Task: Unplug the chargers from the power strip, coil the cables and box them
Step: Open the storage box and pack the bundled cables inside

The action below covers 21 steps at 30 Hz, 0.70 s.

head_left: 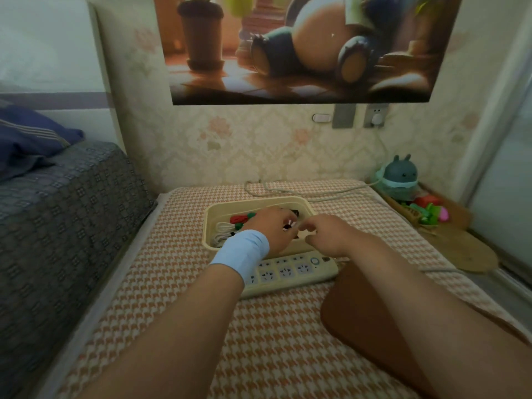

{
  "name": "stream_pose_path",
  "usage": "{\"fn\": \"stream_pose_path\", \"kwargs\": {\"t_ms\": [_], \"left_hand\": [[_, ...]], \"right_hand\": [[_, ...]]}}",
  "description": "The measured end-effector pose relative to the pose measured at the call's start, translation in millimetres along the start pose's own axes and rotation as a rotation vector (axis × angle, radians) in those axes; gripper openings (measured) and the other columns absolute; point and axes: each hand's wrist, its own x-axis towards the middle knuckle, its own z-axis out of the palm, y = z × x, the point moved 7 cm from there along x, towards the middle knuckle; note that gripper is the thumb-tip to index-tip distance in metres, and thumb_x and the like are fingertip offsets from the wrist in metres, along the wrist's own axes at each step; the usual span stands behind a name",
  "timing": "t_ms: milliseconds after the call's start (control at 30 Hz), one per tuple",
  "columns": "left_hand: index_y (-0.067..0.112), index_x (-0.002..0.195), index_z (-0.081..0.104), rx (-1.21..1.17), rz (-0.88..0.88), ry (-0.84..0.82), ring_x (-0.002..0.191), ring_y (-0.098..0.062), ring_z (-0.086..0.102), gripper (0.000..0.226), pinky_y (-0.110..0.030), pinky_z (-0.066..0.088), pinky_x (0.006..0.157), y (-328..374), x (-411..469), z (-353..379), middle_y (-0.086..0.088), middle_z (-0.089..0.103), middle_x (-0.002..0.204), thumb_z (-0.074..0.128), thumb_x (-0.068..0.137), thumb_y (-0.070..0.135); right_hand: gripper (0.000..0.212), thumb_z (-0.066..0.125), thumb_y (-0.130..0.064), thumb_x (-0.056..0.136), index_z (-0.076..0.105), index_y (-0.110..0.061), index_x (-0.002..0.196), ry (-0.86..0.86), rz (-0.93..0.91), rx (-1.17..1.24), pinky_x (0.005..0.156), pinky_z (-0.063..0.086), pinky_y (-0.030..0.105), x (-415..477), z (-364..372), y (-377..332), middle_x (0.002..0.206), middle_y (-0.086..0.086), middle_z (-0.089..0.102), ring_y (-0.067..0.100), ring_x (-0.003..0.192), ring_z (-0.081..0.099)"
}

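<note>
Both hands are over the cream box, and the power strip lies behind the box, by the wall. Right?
No. The head view shows the power strip in front of the cream box, on the person's side. The left hand and right hand are over the box.

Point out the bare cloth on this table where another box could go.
Bare cloth lies left of the box and power strip, out to its edge, and in front of the power strip, left of the brown mat. Crowded: the white cord behind the box, the left hand and right hand over it.
</note>
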Motion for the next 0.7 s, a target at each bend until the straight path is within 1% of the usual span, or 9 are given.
{"fn": "stream_pose_path", "kwargs": {"t_ms": [100, 167, 233, 300, 400, 500, 567, 633, 700], "left_hand": [[0.029, 0.134, 0.054, 0.103, 0.016, -0.076, 0.123, -0.025, 0.048, 0.040, -0.044, 0.045, 0.100, 25, -21, 11, -0.002, 0.051, 0.137, 0.051, 0.095, 0.036], [0.030, 0.134, 0.053, 0.150, 0.059, -0.105, 0.127, -0.026, 0.044, 0.040, -0.045, 0.041, 0.104, 48, -35, 19, -0.003, 0.048, 0.140, 0.051, 0.094, 0.037], [0.029, 0.132, 0.055, 0.137, 0.096, -0.140, 0.126, -0.027, 0.046, 0.039, -0.044, 0.039, 0.106, 70, -53, 33, -0.003, 0.049, 0.139, 0.051, 0.094, 0.040], [0.024, 0.126, 0.061, 0.131, 0.131, -0.242, 0.117, -0.029, 0.053, 0.036, -0.045, 0.044, 0.100, 85, -70, 56, -0.006, 0.056, 0.133, 0.051, 0.094, 0.038], [0.017, 0.124, 0.062, 0.159, 0.134, -0.418, 0.102, -0.031, 0.060, 0.037, -0.045, 0.052, 0.089, 96, -86, 86, -0.009, 0.061, 0.124, 0.053, 0.091, 0.032], [0.011, 0.111, 0.068, 0.213, 0.185, -0.481, 0.090, -0.032, 0.064, 0.034, -0.043, 0.055, 0.081, 115, -97, 101, -0.010, 0.068, 0.105, 0.058, 0.090, 0.037], [0.014, 0.101, 0.069, 0.244, 0.200, -0.465, 0.082, -0.031, 0.064, 0.027, -0.041, 0.056, 0.077, 119, -96, 108, -0.009, 0.068, 0.096, 0.059, 0.088, 0.036], [0.025, 0.114, 0.064, 0.230, 0.219, -0.368, 0.093, -0.028, 0.061, 0.031, -0.044, 0.054, 0.084, 117, -87, 107, -0.006, 0.065, 0.108, 0.059, 0.085, 0.035], [0.034, 0.131, 0.054, 0.164, 0.246, -0.254, 0.110, -0.027, 0.055, 0.044, -0.046, 0.049, 0.094, 120, -82, 92, -0.003, 0.059, 0.126, 0.055, 0.088, 0.027]], "right_hand": [[0.052, 0.064, -0.029, 0.094, 0.053, -0.022, 0.144, -0.039, 0.026, -0.027, 0.104, 0.045, 0.037, -39, 9, 6, 0.147, 0.007, 0.053, 0.027, 0.129, 0.053], [0.072, 0.073, -0.054, 0.079, 0.051, -0.030, 0.143, -0.072, 0.067, -0.086, 0.107, 0.044, 0.046, -67, 21, 18, 0.148, 0.008, 0.051, 0.028, 0.131, 0.051], [0.109, 0.076, -0.071, 0.063, 0.029, -0.034, 0.155, -0.187, 0.182, -0.179, 0.117, 0.021, 0.064, -99, 37, 41, 0.163, 0.011, 0.024, 0.037, 0.151, 0.018], [0.135, 0.080, -0.074, 0.056, 0.004, -0.035, 0.160, -0.317, 0.282, -0.224, 0.116, 0.004, 0.071, -128, 48, 65, 0.168, 0.012, -0.007, 0.040, 0.153, -0.014], [0.148, 0.082, -0.075, 0.054, -0.012, -0.032, 0.160, -0.463, 0.338, -0.262, 0.120, 0.009, 0.067, -156, 56, 87, 0.167, 0.012, -0.020, 0.040, 0.152, -0.020], [0.134, 0.078, -0.074, 0.063, 0.002, -0.024, 0.162, -0.459, 0.277, -0.248, 0.122, 0.019, 0.057, -167, 56, 87, 0.168, 0.014, -0.007, 0.041, 0.154, -0.003], [0.110, 0.073, -0.069, 0.072, 0.027, -0.017, 0.157, -0.400, 0.200, -0.302, 0.116, 0.034, 0.049, -170, 52, 79, 0.162, 0.017, 0.023, 0.037, 0.146, 0.028], [0.077, 0.062, -0.063, 0.081, 0.047, -0.015, 0.139, -0.278, 0.100, -0.362, 0.099, 0.050, 0.044, -170, 40, 70, 0.137, 0.014, 0.053, 0.028, 0.116, 0.056], [0.060, 0.049, -0.051, 0.093, 0.046, -0.013, 0.139, -0.173, 0.033, -0.373, 0.082, 0.053, 0.040, -168, 30, 63, 0.118, 0.010, 0.061, 0.026, 0.097, 0.060]]}}
